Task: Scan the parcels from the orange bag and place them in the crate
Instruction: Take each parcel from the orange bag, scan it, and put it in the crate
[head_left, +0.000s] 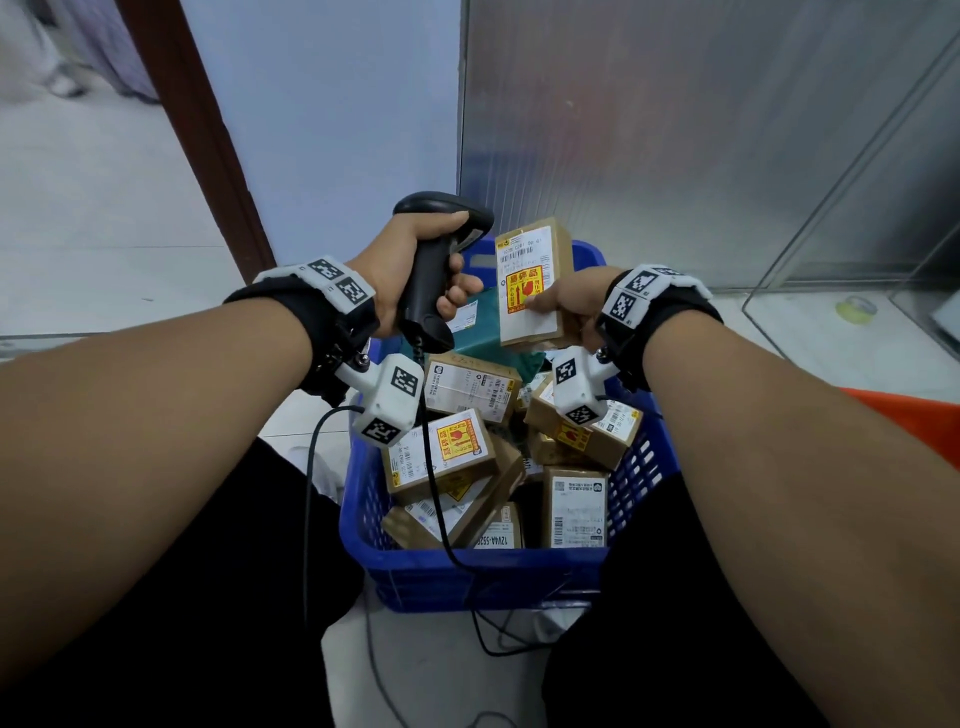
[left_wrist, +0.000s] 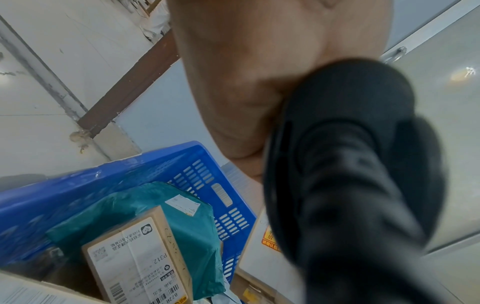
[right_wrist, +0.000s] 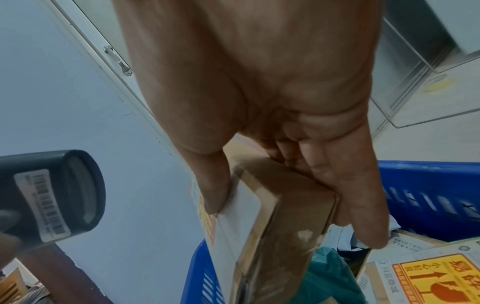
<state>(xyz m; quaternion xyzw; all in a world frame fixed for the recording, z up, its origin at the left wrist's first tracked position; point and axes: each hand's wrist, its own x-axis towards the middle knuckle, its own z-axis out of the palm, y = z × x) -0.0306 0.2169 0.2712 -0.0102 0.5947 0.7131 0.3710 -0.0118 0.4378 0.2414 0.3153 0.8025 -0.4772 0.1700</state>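
On the left we see our left hand (head_left: 415, 270) with its grip wrapped tight round the handle of a black barcode scanner (head_left: 434, 260), fingers curled across the front of the handle and thumb over the top; the scanner's head points right, toward the parcel beside it. A black cable (head_left: 436, 499) drops from the scanner's base and trails down over the parcels and the near rim of the crate to the floor. Below and between our wrists stands the blue crate (head_left: 483, 571) on the floor, its slotted walls showing, with many brown cardboard parcels (head_left: 441, 452) lying tilted and overlapping inside, several carrying yellow and red fragile stickers, and a teal mailer bag (head_left: 488, 322) at the far end. Just right of the scanner, held upright above the far part of the crate, is the parcel (head_left: 532, 280) being handled, a small brown box whose white label and yellow fragile sticker face us. Our right hand (head_left: 576, 312) holds it by the lower end, thumb (right_wrist: 215, 185) pressed on the labelled face and fingers (right_wrist: 345, 185) along the back. At the far right edge a strip of the orange bag (head_left: 904, 410) shows behind our right forearm, beside the crate.
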